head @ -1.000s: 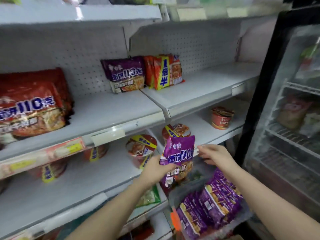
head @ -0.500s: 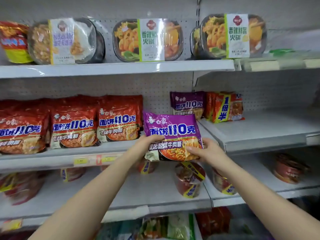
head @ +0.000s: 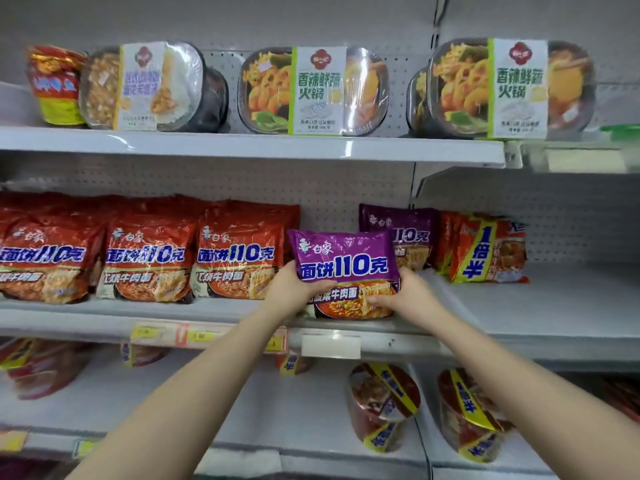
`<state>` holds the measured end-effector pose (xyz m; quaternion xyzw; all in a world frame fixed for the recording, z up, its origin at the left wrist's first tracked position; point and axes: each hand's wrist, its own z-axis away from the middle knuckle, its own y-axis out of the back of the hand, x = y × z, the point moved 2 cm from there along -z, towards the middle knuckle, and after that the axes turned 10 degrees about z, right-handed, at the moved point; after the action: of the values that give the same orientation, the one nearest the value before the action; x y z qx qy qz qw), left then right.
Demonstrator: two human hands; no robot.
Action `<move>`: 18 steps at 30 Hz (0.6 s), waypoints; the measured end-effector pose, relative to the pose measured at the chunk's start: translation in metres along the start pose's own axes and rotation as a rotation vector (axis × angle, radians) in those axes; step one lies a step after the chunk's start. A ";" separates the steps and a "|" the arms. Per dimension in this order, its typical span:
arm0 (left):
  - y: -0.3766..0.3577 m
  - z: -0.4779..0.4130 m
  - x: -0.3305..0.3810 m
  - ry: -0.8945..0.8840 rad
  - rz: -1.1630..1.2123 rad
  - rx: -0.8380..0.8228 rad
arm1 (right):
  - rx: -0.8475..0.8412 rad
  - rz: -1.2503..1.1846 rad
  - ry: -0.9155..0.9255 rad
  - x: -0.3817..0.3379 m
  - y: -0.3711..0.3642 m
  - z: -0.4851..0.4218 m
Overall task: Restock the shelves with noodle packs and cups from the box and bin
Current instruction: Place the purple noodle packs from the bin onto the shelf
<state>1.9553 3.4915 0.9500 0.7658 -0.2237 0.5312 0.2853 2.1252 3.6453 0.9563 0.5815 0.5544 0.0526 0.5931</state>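
The left hand (head: 294, 289) and right hand (head: 403, 296) each grasp a lower corner of the purple noodle pack (head: 343, 268), fingers curled over its front. The pack stands upright between the hands, its base at the middle shelf (head: 104, 315). Red packs (head: 235, 261) stand just left of the left hand; a second purple pack (head: 405, 226) stands behind the right hand.

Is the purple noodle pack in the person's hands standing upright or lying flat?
Upright: the purple pack faces outward, its bottom edge at the middle shelf, gripped by the left hand and right hand.
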 end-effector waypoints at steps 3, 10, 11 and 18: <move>-0.005 -0.014 -0.002 -0.018 -0.053 0.014 | 0.012 0.050 0.021 0.007 -0.008 -0.016; -0.004 -0.071 -0.019 -0.048 -0.147 0.102 | 0.050 0.332 0.033 0.000 -0.023 -0.071; -0.004 -0.081 -0.021 -0.053 -0.139 0.128 | 0.060 0.358 0.030 -0.002 -0.026 -0.080; -0.039 -0.155 -0.036 -0.071 -0.189 0.226 | 0.035 0.293 -0.062 -0.001 -0.048 -0.148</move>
<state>1.8621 3.6265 0.9509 0.8289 -0.0992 0.4964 0.2379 1.9907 3.7230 0.9642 0.6675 0.4461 0.1111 0.5858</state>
